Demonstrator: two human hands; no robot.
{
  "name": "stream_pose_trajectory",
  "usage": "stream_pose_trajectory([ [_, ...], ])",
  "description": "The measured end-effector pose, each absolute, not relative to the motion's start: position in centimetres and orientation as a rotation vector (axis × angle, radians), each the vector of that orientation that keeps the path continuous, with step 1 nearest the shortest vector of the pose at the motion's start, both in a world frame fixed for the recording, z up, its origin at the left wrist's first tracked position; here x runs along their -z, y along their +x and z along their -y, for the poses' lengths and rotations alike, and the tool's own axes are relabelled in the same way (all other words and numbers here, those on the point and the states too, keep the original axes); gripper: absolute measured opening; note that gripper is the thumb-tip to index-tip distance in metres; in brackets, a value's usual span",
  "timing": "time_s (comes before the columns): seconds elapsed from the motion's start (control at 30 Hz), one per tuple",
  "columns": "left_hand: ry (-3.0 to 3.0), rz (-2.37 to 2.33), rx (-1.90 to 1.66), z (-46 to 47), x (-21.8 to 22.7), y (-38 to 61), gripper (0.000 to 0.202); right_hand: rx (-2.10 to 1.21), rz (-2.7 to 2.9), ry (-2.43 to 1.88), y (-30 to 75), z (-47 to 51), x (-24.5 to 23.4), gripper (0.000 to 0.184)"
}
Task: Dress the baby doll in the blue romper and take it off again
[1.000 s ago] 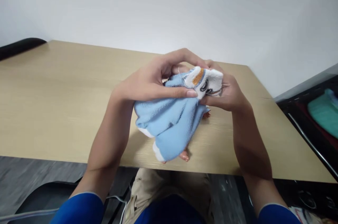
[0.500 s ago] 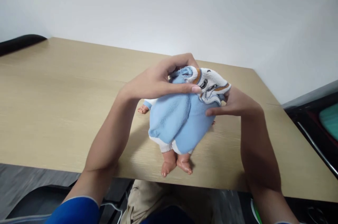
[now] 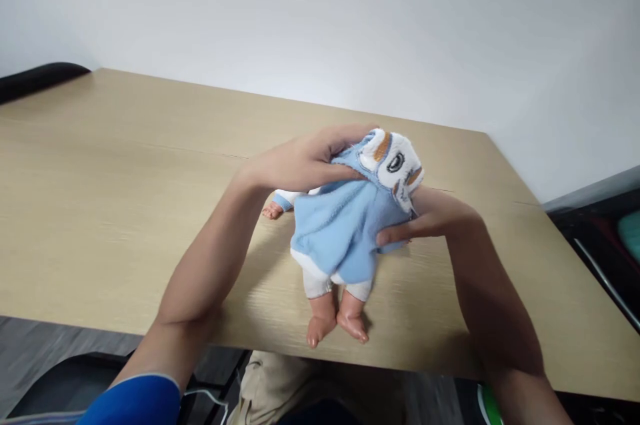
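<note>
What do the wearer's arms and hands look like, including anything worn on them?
The left hand and right hand are bare: no gloves, rings or watch visible. A short blue sleeve with a thin pale edge shows at left; none shows at right.

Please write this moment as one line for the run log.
left grip: holding cloth | right grip: holding cloth | doll: bare feet below cloth, head hidden | table: under doll
</note>
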State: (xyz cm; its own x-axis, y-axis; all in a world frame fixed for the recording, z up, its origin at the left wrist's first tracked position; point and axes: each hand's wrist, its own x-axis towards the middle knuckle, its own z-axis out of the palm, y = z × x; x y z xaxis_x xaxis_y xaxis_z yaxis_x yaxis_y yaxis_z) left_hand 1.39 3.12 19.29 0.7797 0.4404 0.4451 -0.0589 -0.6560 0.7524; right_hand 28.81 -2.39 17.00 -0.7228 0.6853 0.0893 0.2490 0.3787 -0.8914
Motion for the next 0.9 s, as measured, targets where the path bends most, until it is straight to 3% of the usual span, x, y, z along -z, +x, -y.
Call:
stream_pose_trajectory([
  [0.1,2.199,-0.296,-0.673,-3.2,-19.4,1.2,0.03,-1.33,2.33,-0.78,28.7,2.4,-16.6,0.031],
  [0.27,2.157,-0.165,-0.438,-3.9,-19.7,0.0,0.05,-1.306,2.054,-0.818,29.1,2.7,-15.7,0.034],
  [0.57,2.097,-0.106,-0.414,-4.5,-18.8,0.7,0.038,-1.581,2.413,-0.399,28.1,2.7,-16.4,0.027],
  [0.63,2.062,-0.088,-0.337,-4.5,-18.8,0.6,0.044,-1.556,2.299,-0.53,28.6,2.7,-16.0,0.032],
  [0.77,2.004,-0.093,-0.357,-4.7,-18.7,0.3,0.068,-1.484,1.947,-0.79,30.3,2.7,-14.0,0.064],
  [0.9,2.03,-0.047,-0.326,-4.9,-18.7,0.3,0.06,-1.451,1.815,-0.954,30.4,3.1,-12.9,0.064],
])
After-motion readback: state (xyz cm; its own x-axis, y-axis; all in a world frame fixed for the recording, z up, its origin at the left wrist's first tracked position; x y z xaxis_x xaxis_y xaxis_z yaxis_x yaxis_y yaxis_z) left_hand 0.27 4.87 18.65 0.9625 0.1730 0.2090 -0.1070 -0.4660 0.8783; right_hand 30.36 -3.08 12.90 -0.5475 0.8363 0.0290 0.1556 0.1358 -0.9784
